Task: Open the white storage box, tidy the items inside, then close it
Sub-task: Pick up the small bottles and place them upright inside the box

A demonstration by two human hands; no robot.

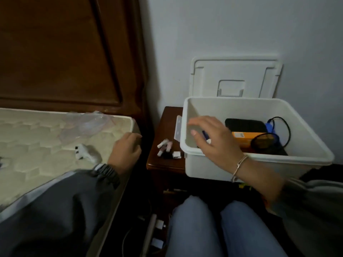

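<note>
White plastic storage box (259, 164) stands open on the right part of a dark wooden desk (163, 164), close to the wall. Its lid (235, 71) is off and leans upright against the wall just behind it. Inside the box lie a black case (245, 124), an orange carton (241, 139) in front of the case, and a looped black cable (286, 130) to the right.

Seen from the head camera, the right grip (213, 140) hovers over the box's near left corner with fingers spread and blurred. A small blue-and-white item shows under the palm, and I cannot tell whether the grip holds it. A metal bracelet (239, 167) circles that wrist.

Left of the box, a cluster of small pale tubes (165, 147) lies on the desk. The left grip (128, 149) sits at the corner of a bare mattress (37, 136), fingers curled; whether they clasp anything cannot be told. A clear plastic bag (87, 123) lies on the mattress near the headboard (55, 52).
</note>
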